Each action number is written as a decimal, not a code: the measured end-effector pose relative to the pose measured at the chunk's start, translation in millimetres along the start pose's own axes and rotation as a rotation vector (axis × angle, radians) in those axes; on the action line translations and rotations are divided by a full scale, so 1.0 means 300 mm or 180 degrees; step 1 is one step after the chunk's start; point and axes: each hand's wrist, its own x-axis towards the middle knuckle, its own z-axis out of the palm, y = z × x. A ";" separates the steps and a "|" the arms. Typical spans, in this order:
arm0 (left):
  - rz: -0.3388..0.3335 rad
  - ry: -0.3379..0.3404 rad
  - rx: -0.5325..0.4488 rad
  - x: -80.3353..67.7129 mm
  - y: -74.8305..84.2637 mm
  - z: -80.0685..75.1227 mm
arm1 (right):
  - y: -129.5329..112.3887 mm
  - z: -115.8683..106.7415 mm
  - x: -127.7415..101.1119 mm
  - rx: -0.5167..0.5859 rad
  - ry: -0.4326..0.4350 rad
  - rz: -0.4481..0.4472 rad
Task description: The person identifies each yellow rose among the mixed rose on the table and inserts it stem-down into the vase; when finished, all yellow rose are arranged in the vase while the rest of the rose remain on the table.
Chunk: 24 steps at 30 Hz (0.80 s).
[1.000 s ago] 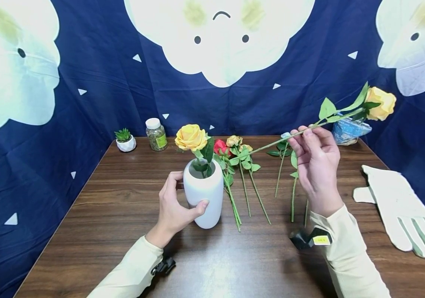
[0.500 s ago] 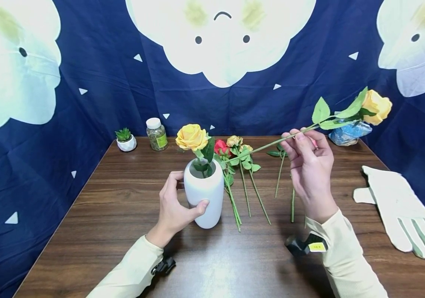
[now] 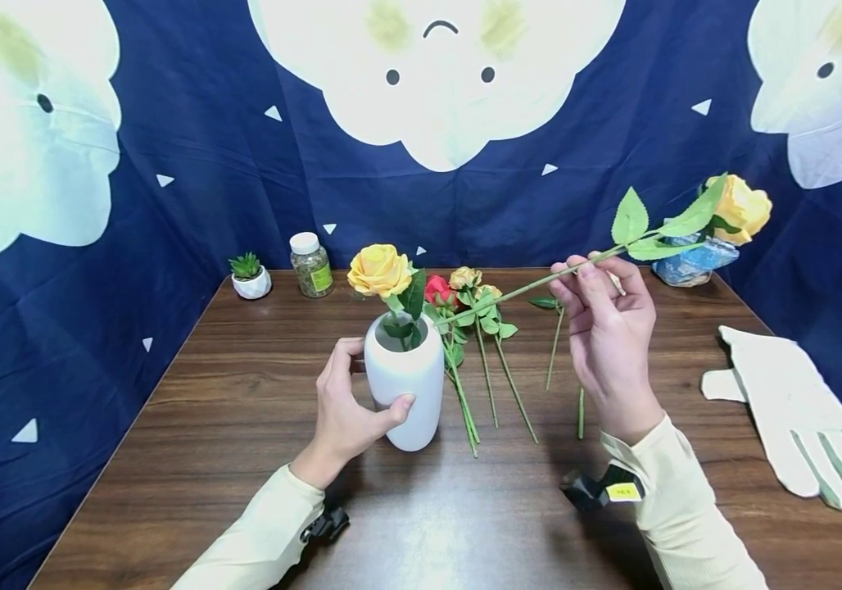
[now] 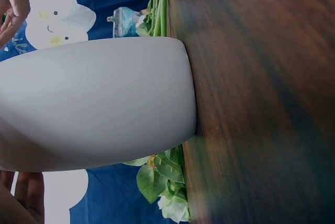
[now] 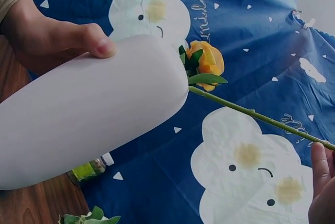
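A white vase (image 3: 408,397) stands upright on the table, a yellow rose (image 3: 380,270) inside it. My left hand (image 3: 347,422) holds the vase from the left, its thumb across the front and fingers round the back. In my right hand (image 3: 613,344), thumb and fingers pinch the green stem of a second yellow rose (image 3: 744,211). This rose slants, bloom up to the right, lower stem end right at the vase's rim on the right. The right wrist view also shows the stem (image 5: 251,113) meeting the rim's edge, outside the mouth in that view.
Behind the vase to the right lie several roses, one red (image 3: 439,291). More stems (image 3: 555,348) lie partly behind the right hand. A potted succulent (image 3: 250,280) and a jar (image 3: 311,266) stand at the back left. A white glove (image 3: 797,418) and a blue packet (image 3: 690,262) are at right.
My right hand has moved left and slightly down with the rose, bringing its stem end to the vase's rim. The left hand and vase have stayed in place.
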 end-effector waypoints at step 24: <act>-0.0050 0.0003 -0.0047 0.003 0.002 -0.003 | 0.032 0.079 -0.019 -0.0597 -0.0471 -0.0154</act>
